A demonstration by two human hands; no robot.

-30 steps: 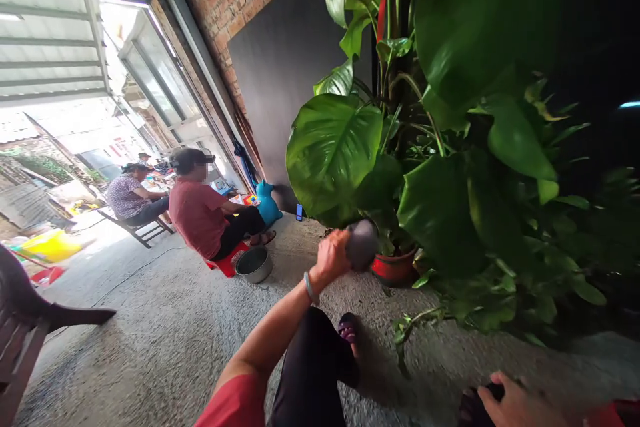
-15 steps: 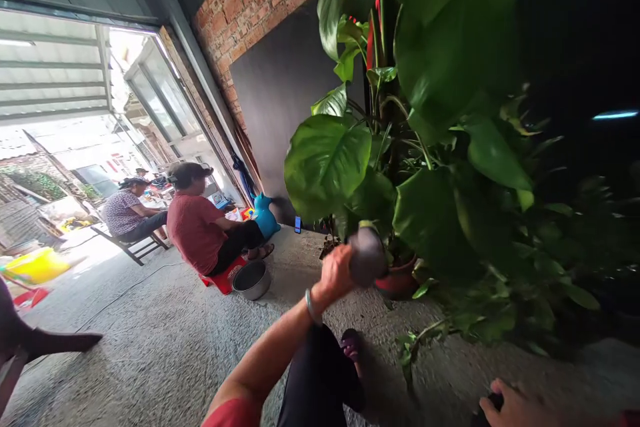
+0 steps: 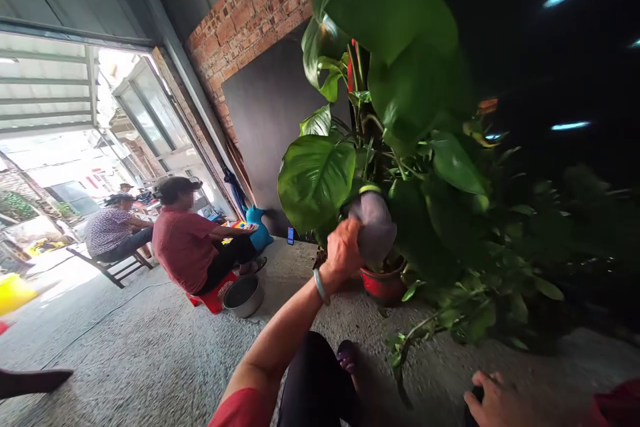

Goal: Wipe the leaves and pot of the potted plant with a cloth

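My left hand (image 3: 345, 243), a pale bracelet at its wrist, is closed around a greyish rounded piece that looks like cloth (image 3: 376, 227), with a yellow-green edge at its top. That piece is held beside a large heart-shaped leaf (image 3: 320, 177) of a tall potted plant, above its red pot (image 3: 383, 285). Whether the cloth touches a leaf I cannot tell. Low on the right, my right hand (image 3: 495, 400) has its fingers bent over a small black object (image 3: 474, 403), partly cut off by the frame edge; its kind is unclear.
Two people sit at the left, one in red (image 3: 183, 240) on a red stool, another on a bench (image 3: 113, 267). A metal basin (image 3: 243, 297), a blue animal-shaped toy (image 3: 259, 230) and an upright phone (image 3: 291, 235) stand nearby. Trailing leafy stems (image 3: 400, 350) lie on the rough floor.
The view has shifted slightly to the right and up. My left hand still grips the grey piece, now showing more clearly. The seated person in red has an arm stretched further forward.
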